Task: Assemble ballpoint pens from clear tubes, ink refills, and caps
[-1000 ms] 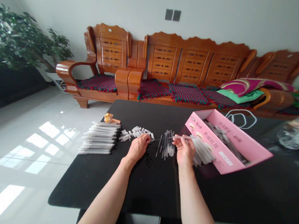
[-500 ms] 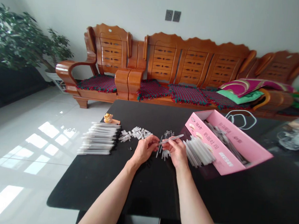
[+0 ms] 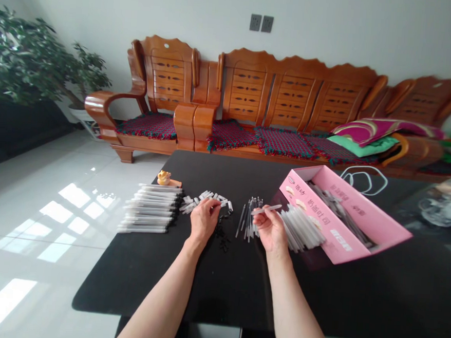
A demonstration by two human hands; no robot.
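Observation:
My right hand pinches a clear pen barrel that points right, above a small bunch of thin refills. My left hand reaches down to a heap of small white caps, fingers curled over them; what they hold is hidden. Tiny black bits lie just right of that hand. A row of finished white pens lies at the left of the black table. A pile of clear barrels leans against the pink box.
A small orange toy stands behind the pen row. A white cable loop and a clear plastic bag lie at the table's far right. A wooden sofa stands behind; a plant is at the left.
The hands had come together over the refills with the barrel between them. Now the left hand has moved left to the white caps, and the right hand keeps the barrel.

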